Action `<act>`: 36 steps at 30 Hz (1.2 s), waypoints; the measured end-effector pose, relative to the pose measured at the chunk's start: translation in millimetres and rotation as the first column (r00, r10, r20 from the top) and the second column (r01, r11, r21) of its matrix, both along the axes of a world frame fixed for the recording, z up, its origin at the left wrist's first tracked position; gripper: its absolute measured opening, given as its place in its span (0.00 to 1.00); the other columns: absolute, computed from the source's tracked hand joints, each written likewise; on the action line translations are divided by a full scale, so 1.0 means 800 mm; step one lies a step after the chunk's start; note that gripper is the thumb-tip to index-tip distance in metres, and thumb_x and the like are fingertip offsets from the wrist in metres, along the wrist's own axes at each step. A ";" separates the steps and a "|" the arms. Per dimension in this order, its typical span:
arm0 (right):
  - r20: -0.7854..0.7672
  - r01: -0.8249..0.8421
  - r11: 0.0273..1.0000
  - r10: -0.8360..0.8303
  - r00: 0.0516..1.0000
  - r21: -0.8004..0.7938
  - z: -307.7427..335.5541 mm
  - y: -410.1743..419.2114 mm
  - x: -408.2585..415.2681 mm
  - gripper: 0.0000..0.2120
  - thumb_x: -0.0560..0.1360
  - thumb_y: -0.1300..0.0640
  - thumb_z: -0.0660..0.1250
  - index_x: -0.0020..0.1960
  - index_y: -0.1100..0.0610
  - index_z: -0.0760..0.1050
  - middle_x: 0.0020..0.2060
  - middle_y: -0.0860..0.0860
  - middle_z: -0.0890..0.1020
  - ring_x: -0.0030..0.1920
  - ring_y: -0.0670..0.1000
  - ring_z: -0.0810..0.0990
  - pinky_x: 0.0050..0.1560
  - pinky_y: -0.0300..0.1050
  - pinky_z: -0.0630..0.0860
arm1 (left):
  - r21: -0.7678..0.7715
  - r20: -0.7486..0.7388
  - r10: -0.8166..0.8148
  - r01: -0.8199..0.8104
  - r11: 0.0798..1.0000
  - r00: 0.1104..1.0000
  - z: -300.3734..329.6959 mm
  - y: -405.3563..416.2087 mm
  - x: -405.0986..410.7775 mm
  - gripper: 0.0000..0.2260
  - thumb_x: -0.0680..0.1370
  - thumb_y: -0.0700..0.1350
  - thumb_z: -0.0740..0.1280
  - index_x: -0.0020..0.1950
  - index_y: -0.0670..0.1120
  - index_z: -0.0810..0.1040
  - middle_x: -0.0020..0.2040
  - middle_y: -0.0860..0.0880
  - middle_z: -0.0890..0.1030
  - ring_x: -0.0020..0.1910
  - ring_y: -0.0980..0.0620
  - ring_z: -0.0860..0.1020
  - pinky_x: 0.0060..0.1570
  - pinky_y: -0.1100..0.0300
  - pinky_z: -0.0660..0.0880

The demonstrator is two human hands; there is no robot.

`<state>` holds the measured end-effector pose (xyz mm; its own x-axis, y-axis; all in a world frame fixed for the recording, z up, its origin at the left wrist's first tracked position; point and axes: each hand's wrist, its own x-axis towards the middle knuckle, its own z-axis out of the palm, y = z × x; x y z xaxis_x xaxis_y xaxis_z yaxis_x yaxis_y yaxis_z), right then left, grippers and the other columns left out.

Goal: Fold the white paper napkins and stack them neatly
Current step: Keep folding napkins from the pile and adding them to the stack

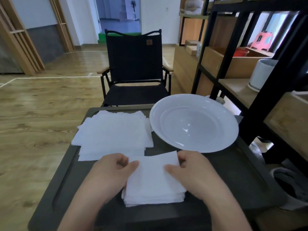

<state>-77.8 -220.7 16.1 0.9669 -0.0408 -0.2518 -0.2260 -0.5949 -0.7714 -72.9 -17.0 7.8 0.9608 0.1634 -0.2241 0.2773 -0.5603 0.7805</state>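
Head view: folded napkin (152, 170) pinched between left hand (110, 174) and right hand (195, 174) (over stack (153, 197)).

A folded white napkin (152, 170) is pinched at its left and right edges between thumb and fingers (133, 165), its far edge lifted and its near part lying on a neat stack of folded napkins (154, 196) just below the fingers on the desk (233, 177). Beyond the fingers, to the left, lies a loose, slightly fanned pile of unfolded napkins (113, 132), flat and soft-textured.
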 end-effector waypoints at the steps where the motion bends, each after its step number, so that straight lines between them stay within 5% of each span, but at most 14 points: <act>1: 0.014 0.009 0.999 -0.008 1.000 -0.034 0.000 0.001 -0.001 0.09 0.70 0.49 0.71 0.45 0.54 0.80 0.36 0.51 0.83 0.35 0.45 0.80 0.36 0.38 0.78 | 0.011 -0.007 -0.002 0.002 1.000 1.000 0.001 0.000 -0.001 0.12 0.73 0.55 0.70 0.36 0.48 0.78 0.28 0.52 0.81 0.31 0.53 0.78 0.35 0.59 0.69; 7: 0.006 0.054 0.993 -0.053 0.999 -0.108 0.004 0.004 -0.004 0.09 0.68 0.49 0.72 0.43 0.50 0.74 0.37 0.45 0.79 0.36 0.44 0.77 0.33 0.36 0.70 | 0.092 -0.006 0.024 -0.023 0.996 1.000 0.002 -0.005 -0.004 0.10 0.69 0.51 0.75 0.37 0.47 0.78 0.30 0.51 0.81 0.33 0.54 0.79 0.33 0.60 0.70; 12: 0.047 0.090 0.981 -0.083 0.995 -0.171 0.005 0.007 -0.007 0.12 0.66 0.47 0.72 0.44 0.50 0.73 0.38 0.46 0.80 0.39 0.45 0.79 0.38 0.41 0.76 | 0.203 0.125 0.104 -0.128 0.971 0.987 -0.004 -0.001 0.006 0.13 0.67 0.56 0.76 0.41 0.50 0.76 0.36 0.53 0.81 0.37 0.57 0.78 0.33 0.61 0.68; 14: 0.095 0.120 0.976 -0.104 0.990 -0.184 0.006 0.006 -0.007 0.13 0.65 0.46 0.73 0.45 0.47 0.72 0.37 0.45 0.79 0.38 0.44 0.79 0.36 0.40 0.76 | 0.284 0.325 0.114 -0.212 0.935 0.939 -0.011 0.003 0.015 0.13 0.71 0.55 0.73 0.50 0.51 0.75 0.47 0.54 0.81 0.45 0.56 0.78 0.40 0.59 0.71; 16: 0.154 0.149 0.972 -0.121 0.981 -0.180 0.009 0.004 -0.007 0.15 0.65 0.46 0.74 0.46 0.45 0.72 0.35 0.45 0.78 0.36 0.42 0.78 0.33 0.36 0.73 | 0.383 0.388 0.020 -0.181 0.906 0.921 -0.020 0.007 0.023 0.21 0.75 0.52 0.69 0.67 0.50 0.70 0.66 0.51 0.74 0.64 0.51 0.73 0.57 0.54 0.71; 19: 0.258 0.188 0.966 -0.140 0.956 -0.175 0.013 0.002 -0.006 0.17 0.67 0.45 0.75 0.50 0.42 0.71 0.35 0.44 0.77 0.35 0.41 0.76 0.31 0.32 0.69 | 0.501 0.236 -0.112 -0.022 0.865 0.965 -0.034 0.010 0.029 0.31 0.81 0.51 0.59 0.79 0.49 0.48 0.80 0.51 0.50 0.79 0.51 0.49 0.74 0.53 0.55; 21: 0.314 0.179 0.975 -0.130 0.940 -0.134 0.013 0.005 -0.006 0.16 0.68 0.46 0.75 0.50 0.41 0.71 0.37 0.43 0.76 0.35 0.41 0.76 0.32 0.31 0.68 | 0.548 0.169 -0.145 0.029 0.836 0.975 -0.038 0.011 0.030 0.29 0.82 0.52 0.54 0.80 0.48 0.44 0.80 0.51 0.48 0.79 0.50 0.47 0.75 0.54 0.53; 36: 0.392 0.053 0.998 -0.067 0.918 0.047 0.006 0.022 -0.004 0.06 0.70 0.48 0.74 0.44 0.42 0.77 0.37 0.44 0.76 0.36 0.39 0.73 0.36 0.32 0.70 | 0.410 0.343 0.025 -0.174 0.896 0.939 -0.032 0.016 0.036 0.16 0.79 0.46 0.65 0.67 0.52 0.76 0.67 0.54 0.76 0.67 0.52 0.72 0.62 0.57 0.68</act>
<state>-81.4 -203.4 20.8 0.9843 -0.0996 0.1456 0.0653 -0.5609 -0.8253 -44.1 -4.4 -17.6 0.9403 0.2702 0.2069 0.1262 -0.8415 0.5254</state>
